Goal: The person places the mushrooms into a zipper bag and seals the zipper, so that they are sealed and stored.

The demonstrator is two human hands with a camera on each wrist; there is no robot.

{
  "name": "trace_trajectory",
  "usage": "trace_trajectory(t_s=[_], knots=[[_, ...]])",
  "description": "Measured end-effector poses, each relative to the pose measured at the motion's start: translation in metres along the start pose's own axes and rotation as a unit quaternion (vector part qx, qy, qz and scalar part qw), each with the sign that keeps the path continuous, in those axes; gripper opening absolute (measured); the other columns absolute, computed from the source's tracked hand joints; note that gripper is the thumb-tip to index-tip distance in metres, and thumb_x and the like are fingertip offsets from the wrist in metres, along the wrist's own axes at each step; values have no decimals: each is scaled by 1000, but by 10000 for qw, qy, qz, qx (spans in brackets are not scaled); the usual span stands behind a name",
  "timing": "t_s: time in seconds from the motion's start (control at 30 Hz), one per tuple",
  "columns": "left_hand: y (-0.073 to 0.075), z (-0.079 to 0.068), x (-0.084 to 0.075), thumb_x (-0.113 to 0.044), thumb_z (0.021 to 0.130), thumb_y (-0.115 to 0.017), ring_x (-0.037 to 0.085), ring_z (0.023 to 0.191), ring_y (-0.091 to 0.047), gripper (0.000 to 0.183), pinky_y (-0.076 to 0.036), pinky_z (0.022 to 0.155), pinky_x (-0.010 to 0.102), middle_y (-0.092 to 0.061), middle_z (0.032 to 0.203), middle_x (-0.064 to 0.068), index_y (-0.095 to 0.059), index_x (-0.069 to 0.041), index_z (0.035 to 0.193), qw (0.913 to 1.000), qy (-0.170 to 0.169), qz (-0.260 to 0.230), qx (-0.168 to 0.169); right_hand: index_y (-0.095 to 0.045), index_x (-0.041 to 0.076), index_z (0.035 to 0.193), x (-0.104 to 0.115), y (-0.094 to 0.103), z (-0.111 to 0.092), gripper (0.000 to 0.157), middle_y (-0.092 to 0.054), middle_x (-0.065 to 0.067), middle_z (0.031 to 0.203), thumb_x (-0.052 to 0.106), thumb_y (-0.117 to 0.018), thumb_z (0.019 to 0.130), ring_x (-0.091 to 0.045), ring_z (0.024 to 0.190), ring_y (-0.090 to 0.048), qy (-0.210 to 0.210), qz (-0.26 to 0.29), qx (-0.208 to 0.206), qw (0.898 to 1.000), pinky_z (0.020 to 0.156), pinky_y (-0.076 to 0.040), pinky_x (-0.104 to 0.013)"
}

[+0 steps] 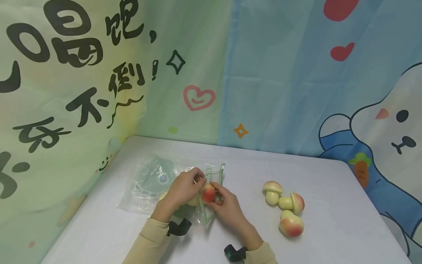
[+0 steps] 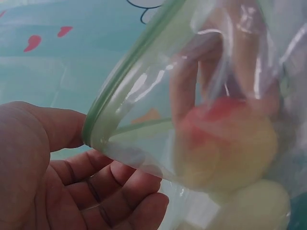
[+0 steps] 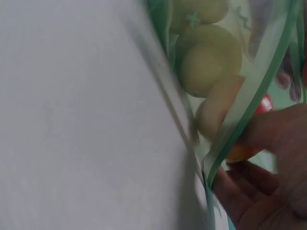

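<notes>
At the mouth of the bag [image 2: 144, 91], left hand [image 1: 186, 185] pinches rim [image 2: 108, 92], right hand [image 1: 229, 205] grips 1 mushroom [image 1: 208, 193].
Best spread the rim wide to avoid snagging.

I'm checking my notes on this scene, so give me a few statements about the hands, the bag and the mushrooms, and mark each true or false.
1. The left hand pinches the clear plastic bag with green edging. True.
2. The right hand holds a red-and-yellow mushroom-shaped piece. True.
3. In the head view, three loose red-and-yellow mushrooms lie left of the bag. False: they lie to its right.
4. Apart from the held mushroom, no pieces show in the bag. False: pale yellow rounded pieces show through its plastic.
5. The loose mushrooms rest on the white tabletop. True.
</notes>
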State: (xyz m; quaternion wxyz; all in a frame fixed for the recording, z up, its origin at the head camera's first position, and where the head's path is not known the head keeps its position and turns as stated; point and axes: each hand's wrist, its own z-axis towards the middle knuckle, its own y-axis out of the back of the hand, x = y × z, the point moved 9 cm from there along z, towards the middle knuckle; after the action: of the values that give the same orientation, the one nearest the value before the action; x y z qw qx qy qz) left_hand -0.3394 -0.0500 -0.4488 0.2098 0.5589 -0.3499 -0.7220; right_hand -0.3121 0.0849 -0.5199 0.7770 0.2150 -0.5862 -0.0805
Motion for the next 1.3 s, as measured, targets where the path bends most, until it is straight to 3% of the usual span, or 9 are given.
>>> trace_trajectory(t_s=[0.2, 0.47, 0.67, 0.87, 1.07, 1.17, 1.3], knots=[[0, 0, 1, -26, 95, -61, 11, 73, -59, 14, -47, 63, 31, -65, 83, -4, -65, -13, 100, 10000, -7, 41, -18, -52, 2, 135, 4, 0, -1, 68, -61, -14, 122, -9, -78, 74, -26, 100, -63, 87, -585, -104, 9982, 77, -55, -23], [1, 0, 1, -26, 95, -60, 11, 73, -60, 15, -47, 63, 30, -66, 83, -4, -65, -13, 101, 10000, -6, -40, 19, -51, 0, 136, -1, 3, -2, 67, -59, -20, 127, -6, -79, 75, -32, 107, -64, -312, 207, -20, 9993, 79, -54, -23], [1, 1, 3, -26, 94, -61, 11, 72, -59, 14, -46, 63, 30, -66, 83, -4, -65, -14, 101, 10000, 76, -61, 21, -56, 3, 132, 2, 18, -1, 61, -59, -17, 130, 0, -80, 77, -35, 111, -62, -419, 103, -87, 9990, 80, -55, -27], [1, 1, 3, -27, 94, -61, 11, 72, -58, 15, -46, 65, 31, -64, 82, -5, -65, -14, 100, 10000, 69, -12, 1, -64, 11, 125, 14, 61, -1, 44, -66, -6, 124, 5, -77, 83, -30, 110, -63, -432, -224, -392, 9980, 84, -54, -30], [1, 2, 4, -26, 94, -62, 11, 71, -57, 13, -46, 65, 31, -64, 81, -6, -65, -14, 99, 10000, 80, -55, -12, -65, 11, 123, 24, 123, -10, 40, -67, -5, 121, 7, -76, 84, -24, 107, -64, -355, -949, -1161, 9881, 86, -54, -37], [1, 2, 3, -26, 94, -62, 10, 71, -57, 12, -46, 66, 32, -64, 81, -6, -65, -15, 98, 9999, 74, -78, -34, -63, 11, 126, 22, 149, -18, 40, -65, -7, 125, 9, -74, 87, -28, 110, -63, -647, -1354, -1444, 9781, 88, -53, -42], [1, 1, 3, -26, 94, -61, 10, 71, -57, 12, -46, 66, 32, -64, 81, -7, -65, -15, 98, 9999, 65, -73, -41, -58, 11, 133, 14, 176, -30, 43, -60, -11, 133, 18, -68, 92, -34, 117, -59, -1173, -1672, -1379, 9692, 92, -50, -48]])
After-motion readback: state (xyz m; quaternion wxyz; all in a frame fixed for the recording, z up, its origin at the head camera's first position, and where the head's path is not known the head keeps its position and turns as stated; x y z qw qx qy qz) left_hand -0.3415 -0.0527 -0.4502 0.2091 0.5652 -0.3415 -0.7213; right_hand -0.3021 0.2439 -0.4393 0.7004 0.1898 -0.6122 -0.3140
